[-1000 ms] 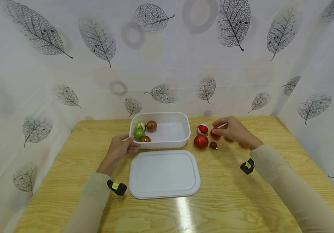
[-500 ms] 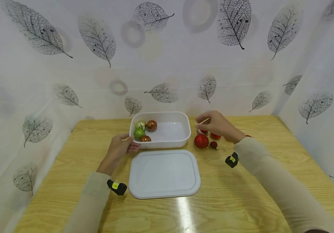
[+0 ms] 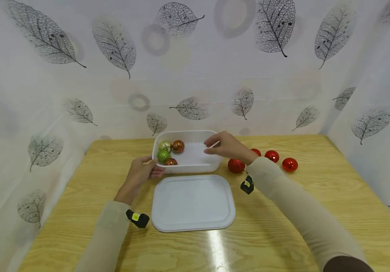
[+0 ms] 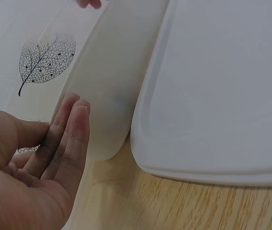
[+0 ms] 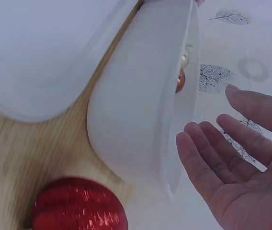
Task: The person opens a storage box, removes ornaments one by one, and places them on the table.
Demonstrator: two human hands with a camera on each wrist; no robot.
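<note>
My left hand holds the left front corner of a white plastic container, thumb at the rim and fingers against the outer wall. Inside, at its left end, lie a green glitter bauble, a pale gold bauble and two copper-brown baubles. Over the container's right end hovers my right hand; the right wrist view shows its fingers loosely bent with nothing between them. A large red glitter bauble rests on the table beside the container, under my right wrist.
A white lid lies flat in front of the container. More red baubles sit on the wooden table to the right, some partly hidden by my right forearm. A leaf-patterned curtain surrounds the back and sides.
My right hand has travelled left from the red baubles, past the red-and-white one, to over the container's right end. The left hand keeps its hold, and the baubles in the container stay put.
</note>
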